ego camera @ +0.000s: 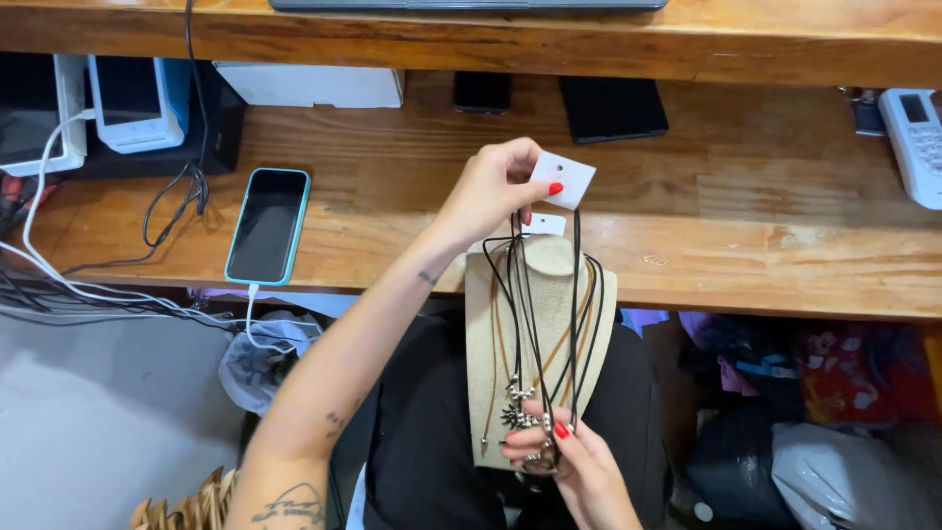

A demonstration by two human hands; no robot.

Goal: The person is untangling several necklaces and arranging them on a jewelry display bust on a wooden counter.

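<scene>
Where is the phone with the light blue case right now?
In the head view, the phone lies face up on the left part of the wooden desk, left of the left hand, with a white charging cable plugged into its lower end.

Rough linen bust (491,324), black cords (574,294), glossy wood desk (736,196)

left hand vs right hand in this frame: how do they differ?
The left hand is raised above the linen necklace bust, pinching a white tag; the right hand sits low at the bust's base, gripping the metal pendants. Left shows its back, right its curled fingers. Both have red nails and hold the same black cords.
</scene>
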